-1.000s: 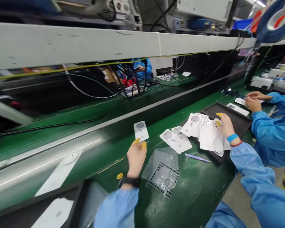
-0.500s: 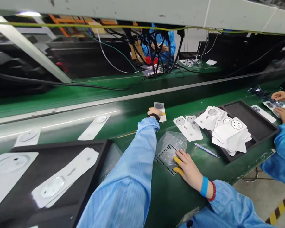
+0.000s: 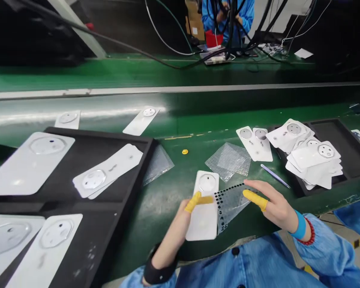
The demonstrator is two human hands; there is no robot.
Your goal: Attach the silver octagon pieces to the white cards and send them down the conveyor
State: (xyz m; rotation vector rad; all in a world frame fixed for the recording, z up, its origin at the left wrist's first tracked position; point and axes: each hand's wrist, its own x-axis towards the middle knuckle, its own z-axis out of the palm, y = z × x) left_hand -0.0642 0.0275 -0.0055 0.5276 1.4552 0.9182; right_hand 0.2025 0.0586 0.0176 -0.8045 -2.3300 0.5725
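Note:
My left hand (image 3: pixel 188 210), with yellow cots on its thumb and a finger, grips the left side of a white panel (image 3: pixel 201 226) that has a round clear window at its upper end. In my right hand (image 3: pixel 274 206), also wearing yellow cots, a clear sheet (image 3: pixel 232 206) edged with rows of black dots is pinched at its upper right corner. The sheet's left edge meets or overlaps the panel's right edge. Just beyond lie pieces of bubble wrap (image 3: pixel 228 160). Tweezers (image 3: pixel 275 176) rest to the right of the bubble wrap.
A black tray (image 3: pixel 132 176) with several white panels stands at left, another tray (image 3: pixel 333 132) with a heap of panels (image 3: pixel 315 160) at right. Two panels (image 3: pixel 255 144) lie beside the heap. A small yellow piece (image 3: pixel 185 152) lies mid-bench. Cables (image 3: pixel 228 36) hang behind.
My left hand has come back from the far side of the bench with a white panel. My right hand has lifted the dotted sheet off the bubble wrap and brought it beside the panel.

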